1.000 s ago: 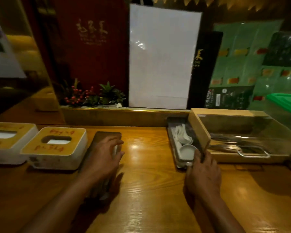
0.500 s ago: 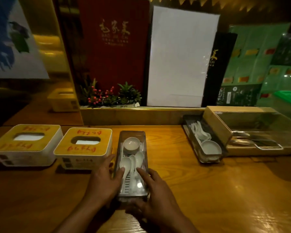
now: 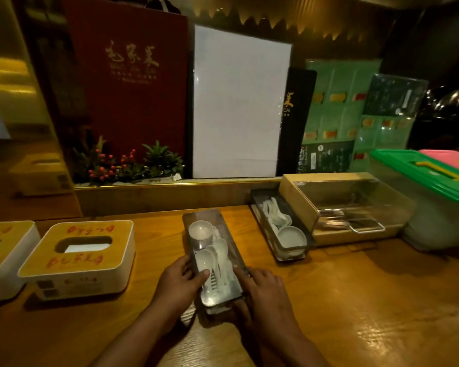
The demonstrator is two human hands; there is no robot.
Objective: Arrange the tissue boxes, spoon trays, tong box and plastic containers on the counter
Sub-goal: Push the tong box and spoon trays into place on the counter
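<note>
A narrow clear spoon tray (image 3: pixel 224 229) with white spoons and a small bowl lies lengthwise at the middle of the wooden counter (image 3: pixel 355 300). My left hand (image 3: pixel 179 284) grips its near left side and my right hand (image 3: pixel 263 290) grips its near right side. Two white tissue boxes with yellow tops stand to the left, one (image 3: pixel 77 258) close to the tray and another (image 3: pixel 3 255) cut by the frame edge. A second spoon tray (image 3: pixel 280 226) lies beside the wooden tong box (image 3: pixel 342 207) with a clear lid. Further right stands a green-lidded plastic container (image 3: pixel 429 200).
A raised wooden ledge (image 3: pixel 164 194) runs along the back of the counter, with red-berried plants (image 3: pixel 127 165), a red menu board (image 3: pixel 133 83) and a white board (image 3: pixel 239 102) behind it. A pink lid (image 3: pixel 451 158) shows at the far right.
My right hand left the far spoon tray and joined my left hand on the near tray. The tray now sits further right of the tissue boxes.
</note>
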